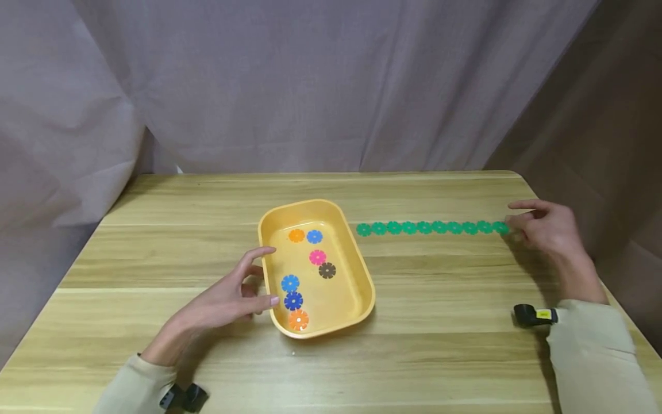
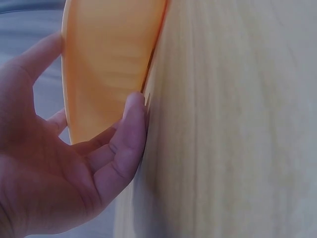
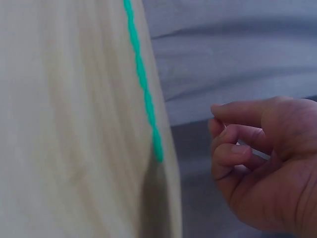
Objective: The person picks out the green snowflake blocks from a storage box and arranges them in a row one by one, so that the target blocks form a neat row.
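Note:
My left hand (image 1: 227, 296) holds the near left side of a yellow tray (image 1: 357, 276), with thumb and index finger over its rim. In the left wrist view, other fingers (image 2: 116, 158) bend against the tray's outer wall (image 2: 106, 54). Inside the tray lie several notched plastic discs, among them a pink disc (image 1: 318, 257), a brown disc (image 1: 327, 270) and a dark blue disc (image 1: 293, 301). A straight chain of green discs (image 1: 424, 227) lies on the table to the tray's right. Beside its right end hovers my right hand (image 1: 550, 227), fingers loosely bent and holding nothing; the right wrist view shows it apart from the chain.
The wooden table (image 1: 439, 356) has its back edge close behind the tray and chain. Grey curtains (image 1: 310, 86) hang behind it and at both sides. A black wrist device (image 1: 532, 315) sits at the right sleeve and another (image 1: 183, 397) at the left.

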Motion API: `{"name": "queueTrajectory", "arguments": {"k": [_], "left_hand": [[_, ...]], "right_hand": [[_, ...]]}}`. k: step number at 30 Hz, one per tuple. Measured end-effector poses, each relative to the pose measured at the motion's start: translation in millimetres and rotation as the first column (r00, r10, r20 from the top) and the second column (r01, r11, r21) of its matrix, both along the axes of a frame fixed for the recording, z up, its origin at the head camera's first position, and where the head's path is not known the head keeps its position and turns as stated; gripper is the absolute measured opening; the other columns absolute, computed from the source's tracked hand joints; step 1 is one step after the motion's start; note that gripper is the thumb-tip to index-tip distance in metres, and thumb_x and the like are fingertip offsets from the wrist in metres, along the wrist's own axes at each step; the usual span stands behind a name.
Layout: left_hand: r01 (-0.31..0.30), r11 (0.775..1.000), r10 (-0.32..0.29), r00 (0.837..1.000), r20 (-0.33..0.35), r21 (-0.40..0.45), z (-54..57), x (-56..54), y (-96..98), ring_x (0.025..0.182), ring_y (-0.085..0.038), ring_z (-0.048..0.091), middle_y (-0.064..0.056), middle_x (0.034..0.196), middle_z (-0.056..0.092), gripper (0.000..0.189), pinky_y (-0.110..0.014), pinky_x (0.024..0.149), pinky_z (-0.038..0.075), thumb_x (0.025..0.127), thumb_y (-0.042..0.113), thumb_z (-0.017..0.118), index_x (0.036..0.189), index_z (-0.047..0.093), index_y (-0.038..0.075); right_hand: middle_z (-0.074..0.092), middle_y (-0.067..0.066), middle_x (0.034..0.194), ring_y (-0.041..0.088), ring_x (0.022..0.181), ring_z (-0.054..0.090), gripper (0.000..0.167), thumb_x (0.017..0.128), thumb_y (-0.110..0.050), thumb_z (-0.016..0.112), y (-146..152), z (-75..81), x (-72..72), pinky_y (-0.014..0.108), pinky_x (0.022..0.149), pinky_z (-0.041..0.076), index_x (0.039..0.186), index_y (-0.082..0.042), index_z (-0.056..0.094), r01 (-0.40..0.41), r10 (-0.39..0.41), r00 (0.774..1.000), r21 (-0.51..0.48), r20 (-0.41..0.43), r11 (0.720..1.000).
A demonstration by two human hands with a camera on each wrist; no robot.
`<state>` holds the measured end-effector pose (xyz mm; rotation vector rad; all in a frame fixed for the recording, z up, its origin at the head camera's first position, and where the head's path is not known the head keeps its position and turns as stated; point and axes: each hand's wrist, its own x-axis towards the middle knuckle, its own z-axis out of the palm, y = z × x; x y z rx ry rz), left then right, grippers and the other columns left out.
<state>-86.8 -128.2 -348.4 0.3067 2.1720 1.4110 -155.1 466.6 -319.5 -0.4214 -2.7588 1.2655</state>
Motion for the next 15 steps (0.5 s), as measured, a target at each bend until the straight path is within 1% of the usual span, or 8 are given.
{"name": "queueTrajectory", "arguments": {"k": [2,4,7,9,10,12,13,15], "left_hand": [[0.004,1.0,-0.004,1.0,0.004,-0.001,1.1,-1.3,0.8,0.09,-0.027,0.069,-0.026,0.153,0.042,0.093,-0.042,0.073,0.06,0.093,0.036,0.082,0.163,0.022,0.038],[0.007,1.0,-0.006,1.0,0.006,-0.005,2.1,-2.9,1.9,0.092,-0.027,0.07,-0.026,0.156,0.041,0.093,-0.042,0.074,0.059,0.093,0.036,0.082,0.164,0.022,0.039],[0.006,1.0,-0.006,1.0,0.008,-0.019,2.7,-4.7,3.0,0.095,-0.028,0.07,-0.025,0.158,0.04,0.093,-0.042,0.075,0.06,0.093,0.037,0.082,0.164,0.022,0.041],[0.007,1.0,-0.007,1.0,0.005,-0.025,2.9,-5.6,3.7,0.099,-0.027,0.07,-0.025,0.159,0.04,0.093,-0.042,0.075,0.06,0.093,0.038,0.081,0.164,0.022,0.042],[0.011,1.0,-0.011,1.0,0.002,-0.026,3.0,-5.9,3.7,0.1,-0.027,0.07,-0.025,0.159,0.04,0.093,-0.042,0.076,0.06,0.093,0.038,0.081,0.164,0.022,0.042],[0.021,0.999,-0.021,1.0,-0.015,-0.033,4.1,-6.7,2.4,0.098,-0.026,0.071,-0.026,0.159,0.04,0.093,-0.041,0.076,0.06,0.094,0.039,0.081,0.165,0.021,0.042],[0.026,0.999,-0.027,0.999,-0.034,-0.036,5.5,-7.4,0.8,0.096,-0.026,0.071,-0.026,0.159,0.041,0.092,-0.041,0.075,0.06,0.095,0.038,0.08,0.165,0.021,0.041],[0.025,0.998,-0.03,0.994,-0.103,-0.049,10.1,-9.1,-3.8,0.097,-0.026,0.072,-0.028,0.157,0.044,0.091,-0.04,0.076,0.06,0.097,0.037,0.078,0.167,0.02,0.037]], "right_hand": [[0.058,-0.012,0.064,0.01,0.057,0.052,0.011,0.102,-0.028,0.069,-5,5.7,1.0,0.03,0.051,0.042,0.101,-0.039,0.065,0.001,-0.001,1.0,0.022,-0.025,1.0],[0.058,-0.013,0.066,0.009,0.059,0.052,0.008,0.101,-0.032,0.069,-10,10.8,2.0,0.03,0.053,0.042,0.103,-0.039,0.066,-0.005,0.008,0.999,0.062,-0.05,0.998],[0.06,-0.017,0.071,0.007,0.062,0.055,0.006,0.101,-0.036,0.07,-21,17.0,3.3,0.028,0.054,0.044,0.107,-0.037,0.068,-0.015,0.023,0.996,0.097,-0.082,0.995],[0.06,-0.021,0.074,0.005,0.064,0.057,0.011,0.101,-0.037,0.07,-30,21.0,4.6,0.027,0.055,0.047,0.112,-0.032,0.07,-0.031,0.044,0.993,0.124,-0.108,0.992],[0.06,-0.023,0.076,0.004,0.065,0.057,0.016,0.102,-0.036,0.069,-35,22.9,5.3,0.027,0.055,0.047,0.115,-0.028,0.071,-0.042,0.059,0.991,0.134,-0.123,0.99],[0.06,-0.028,0.079,-0.001,0.068,0.056,0.026,0.102,-0.036,0.069,-46,26.4,6.4,0.024,0.056,0.046,0.122,-0.019,0.073,-0.061,0.087,0.984,0.165,-0.158,0.984],[0.06,-0.029,0.081,-0.004,0.071,0.055,0.031,0.102,-0.035,0.069,-51,28.2,6.9,0.022,0.056,0.046,0.125,-0.015,0.073,-0.07,0.104,0.979,0.186,-0.178,0.98],[0.068,-0.02,0.09,-0.007,0.078,0.054,0.04,0.102,-0.036,0.068,-64,31.6,7.9,0.017,0.059,0.044,0.132,-0.009,0.071,-0.095,0.146,0.967,0.237,-0.207,0.967]]}}
